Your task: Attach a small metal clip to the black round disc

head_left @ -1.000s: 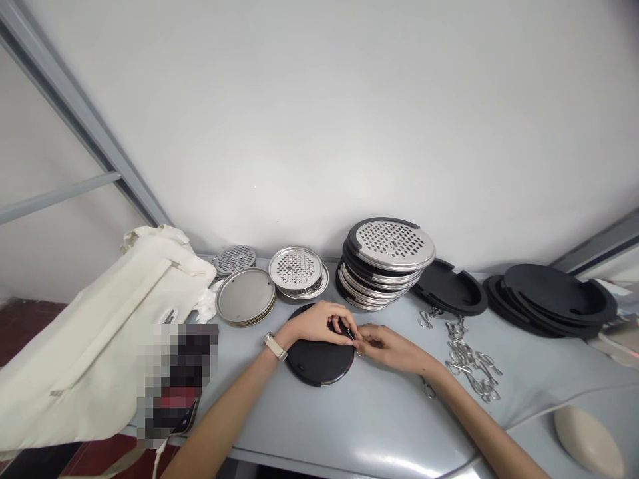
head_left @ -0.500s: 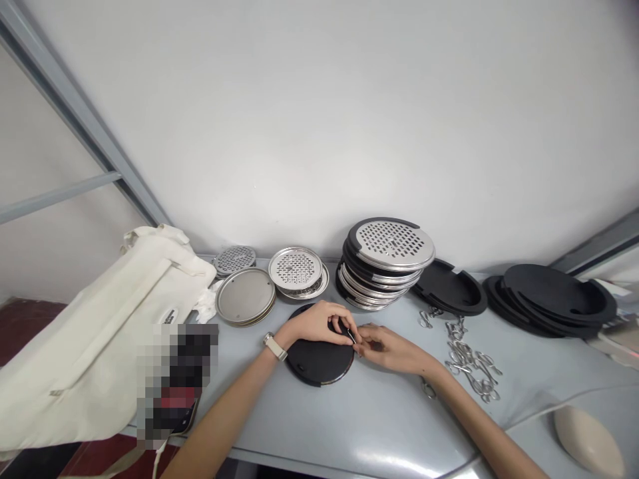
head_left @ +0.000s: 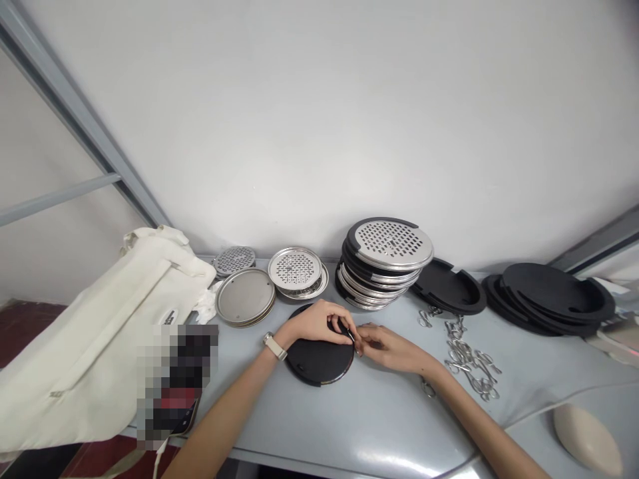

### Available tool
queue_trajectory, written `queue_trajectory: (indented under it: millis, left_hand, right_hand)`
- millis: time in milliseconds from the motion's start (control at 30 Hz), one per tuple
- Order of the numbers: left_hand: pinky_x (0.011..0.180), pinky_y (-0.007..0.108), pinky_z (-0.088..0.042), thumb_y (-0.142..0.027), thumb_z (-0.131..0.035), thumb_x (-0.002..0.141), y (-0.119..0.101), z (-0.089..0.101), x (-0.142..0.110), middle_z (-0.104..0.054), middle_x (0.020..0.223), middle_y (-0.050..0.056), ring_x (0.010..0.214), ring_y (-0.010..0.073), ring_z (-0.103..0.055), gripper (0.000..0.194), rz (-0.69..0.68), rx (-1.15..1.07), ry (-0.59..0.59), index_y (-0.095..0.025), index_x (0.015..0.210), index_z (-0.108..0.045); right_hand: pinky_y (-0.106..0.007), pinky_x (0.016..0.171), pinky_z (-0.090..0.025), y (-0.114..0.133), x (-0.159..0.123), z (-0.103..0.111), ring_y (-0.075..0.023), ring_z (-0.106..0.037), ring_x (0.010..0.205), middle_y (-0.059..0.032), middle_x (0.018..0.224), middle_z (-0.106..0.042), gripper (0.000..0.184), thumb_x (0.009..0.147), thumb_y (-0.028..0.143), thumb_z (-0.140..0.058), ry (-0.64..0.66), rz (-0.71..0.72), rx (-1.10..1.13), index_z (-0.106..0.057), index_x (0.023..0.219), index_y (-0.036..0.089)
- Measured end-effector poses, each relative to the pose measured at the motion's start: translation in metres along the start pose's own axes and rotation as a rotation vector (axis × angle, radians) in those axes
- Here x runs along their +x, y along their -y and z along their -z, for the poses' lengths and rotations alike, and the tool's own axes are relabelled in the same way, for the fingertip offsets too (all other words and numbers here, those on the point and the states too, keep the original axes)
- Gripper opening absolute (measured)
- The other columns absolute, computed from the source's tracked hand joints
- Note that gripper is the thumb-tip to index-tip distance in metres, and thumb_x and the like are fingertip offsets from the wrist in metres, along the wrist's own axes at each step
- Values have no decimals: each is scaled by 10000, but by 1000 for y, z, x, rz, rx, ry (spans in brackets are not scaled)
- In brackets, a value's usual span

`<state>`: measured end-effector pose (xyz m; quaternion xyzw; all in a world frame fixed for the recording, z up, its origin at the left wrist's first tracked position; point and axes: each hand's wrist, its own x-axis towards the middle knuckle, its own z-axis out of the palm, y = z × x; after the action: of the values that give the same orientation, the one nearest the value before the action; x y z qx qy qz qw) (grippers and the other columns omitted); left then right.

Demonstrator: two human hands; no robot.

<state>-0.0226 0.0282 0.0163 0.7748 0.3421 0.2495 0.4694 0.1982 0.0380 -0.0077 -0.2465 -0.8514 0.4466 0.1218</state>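
Note:
A black round disc with a thin metal rim lies flat on the grey table in front of me. My left hand rests over its far right part, with thumb and fingers pinched at the disc's edge. A shiny bent metal wire piece shows between those fingertips. From the right, my right hand meets it there, fingertips pressed together on the same spot. The fingers hide most of that wire piece. Several loose metal wire clips lie to the right, and a single one sits below my right forearm.
A tall stack of black-edged perforated metal discs stands behind my hands. Left of it are perforated plates and plain metal plates. Black round covers lie right, with a beige mouse nearer. A cream bag leans left.
Both hands stay almost still at the disc's edge. The fingertips of my right hand have shifted very slightly; the view has moved a touch.

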Motion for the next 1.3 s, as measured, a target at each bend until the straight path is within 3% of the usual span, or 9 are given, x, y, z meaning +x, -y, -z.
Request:
queue_trajectory:
  millis: [367,833,1300]
  left_hand:
    - [694,194,-490,-187,-702,721,4,0,0,-703,898,56,751,112,-603,200,-20,-8,-2,-131,912,-714]
    - [693,203,-494,-197,-702,720,3,0,0,-705,890,55,756,119,-608,198,-8,-14,-9,-142,908,-729]
    - [688,191,-485,-206,-696,730,4,-1,0,-709,887,54,746,111,-599,194,-14,-6,-2,-133,905,-730]
  right_hand:
    - [-239,630,-441,1,0,-1,-146,-522,685,-14,717,-599,256,913,326,-469,-32,-14,3,-577,754,156]
    - [-242,629,-422,2,0,0,-142,-517,679,-10,720,-582,220,912,233,-414,-8,-17,12,-560,762,163]
    - [-222,584,-377,0,1,-1,-114,-438,618,13,671,-499,356,958,404,-391,3,-39,11,-539,748,157]
